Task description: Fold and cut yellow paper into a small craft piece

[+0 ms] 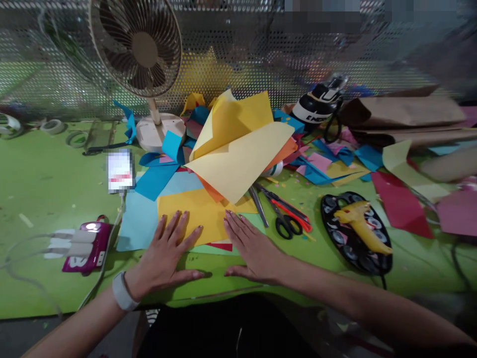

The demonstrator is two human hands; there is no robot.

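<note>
My left hand (pixel 169 253) lies palm down with fingers spread, its fingertips on a yellow-orange paper sheet (pixel 204 196). On the right part of that sheet rest the fingertips of my right hand (pixel 253 248), which is flat and holds nothing. Under the yellow-orange sheet are light blue paper (pixel 134 223) and edges of green and red paper. Just beyond my fingers stand bent, folded sheets of pale yellow paper (pixel 242 159). Black-handled scissors (pixel 286 223) and a red-orange cutter (pixel 298 216) lie right of my right hand, beside a metallic strip (pixel 260 206).
A yellow glue gun (pixel 365 226) sits on a black palette tray (pixel 335 238) at right. A fan (pixel 149 119), a lit phone (pixel 119 171) and a purple power adapter (pixel 87 246) with cables are at left. Behind are a black bottle (pixel 316 107), paper scraps and brown paper (pixel 406 112).
</note>
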